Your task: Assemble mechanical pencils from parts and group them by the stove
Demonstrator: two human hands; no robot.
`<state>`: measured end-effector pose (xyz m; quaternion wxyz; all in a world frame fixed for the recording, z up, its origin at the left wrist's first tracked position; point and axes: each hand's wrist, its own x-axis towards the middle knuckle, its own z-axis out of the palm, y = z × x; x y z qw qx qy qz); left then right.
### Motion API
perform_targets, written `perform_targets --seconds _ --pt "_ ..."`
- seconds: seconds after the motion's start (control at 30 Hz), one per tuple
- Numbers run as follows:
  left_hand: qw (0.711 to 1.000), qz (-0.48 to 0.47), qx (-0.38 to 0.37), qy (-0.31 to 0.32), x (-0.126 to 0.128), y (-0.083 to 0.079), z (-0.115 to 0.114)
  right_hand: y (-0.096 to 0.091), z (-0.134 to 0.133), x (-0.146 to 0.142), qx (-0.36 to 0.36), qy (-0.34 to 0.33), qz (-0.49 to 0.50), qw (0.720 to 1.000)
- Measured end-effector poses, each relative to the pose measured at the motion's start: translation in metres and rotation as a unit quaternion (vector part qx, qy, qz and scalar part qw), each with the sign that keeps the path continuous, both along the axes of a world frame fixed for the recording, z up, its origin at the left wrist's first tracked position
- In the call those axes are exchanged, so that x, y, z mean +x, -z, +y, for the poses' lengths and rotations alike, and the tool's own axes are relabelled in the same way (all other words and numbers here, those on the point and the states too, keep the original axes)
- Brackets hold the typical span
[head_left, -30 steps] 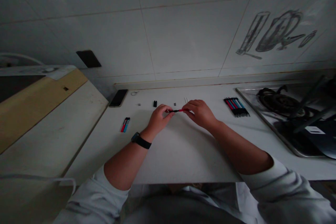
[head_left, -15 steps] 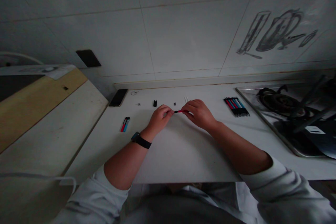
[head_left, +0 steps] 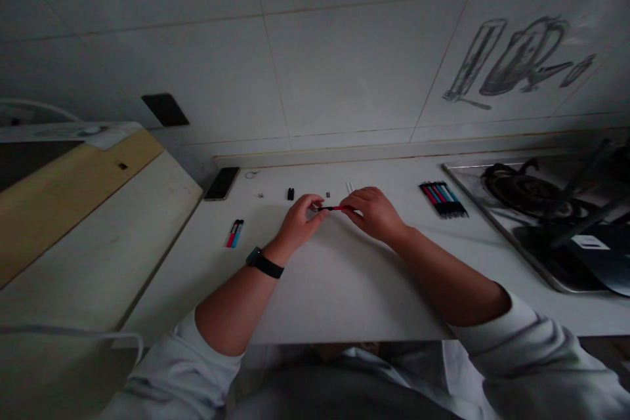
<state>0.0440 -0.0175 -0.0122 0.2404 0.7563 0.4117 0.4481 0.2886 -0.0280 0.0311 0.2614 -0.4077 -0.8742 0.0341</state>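
Observation:
A slim pen (head_left: pixel 337 208), red on the right and black on the left, is held level between my hands above the white counter. My right hand (head_left: pixel 374 213) grips its red part, with fingertips and thumb pinched together. My left hand (head_left: pixel 301 220) has its thumb and fingers on the black end. Just beyond lie small black pen parts (head_left: pixel 291 194), tiny springs (head_left: pixel 328 195), small metal bits (head_left: pixel 260 195) and thin white refills (head_left: pixel 350 187), partly behind my right hand. Red and blue barrel pieces (head_left: pixel 235 233) rest left of my left hand.
Several assembled pens (head_left: pixel 443 200) lie in a row at the right, beside a gas stove (head_left: pixel 541 210) with a metal rim. A phone (head_left: pixel 222 184) and a thin ring (head_left: pixel 252 174) sit at the back left. A tiled wall (head_left: pixel 344 72) rises behind the counter.
My left fingers have loosened and shifted along the black end, so more of it shows. My right hand stays almost still on the red part.

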Motion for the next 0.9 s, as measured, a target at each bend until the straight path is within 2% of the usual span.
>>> perform_targets --seconds 0.27,0.47,0.63,0.9 --pt "1.000 0.024 -0.002 0.017 -0.0004 -0.0002 0.0034 0.0019 0.0008 0.0012 0.008 -0.009 0.001 1.000" --pt "1.000 -0.005 0.013 0.015 -0.0005 0.0034 0.0032 0.0033 0.0025 0.0025 0.041 -0.010 0.003 0.999" --pt "1.000 0.016 0.005 0.022 -0.0017 0.0024 0.0042 0.0035 0.0018 0.0002 0.084 -0.024 0.022 0.996" --pt "1.000 -0.001 0.022 0.019 -0.0017 0.0058 0.0047 0.0070 0.0042 0.0023 0.102 -0.024 0.018 0.994"
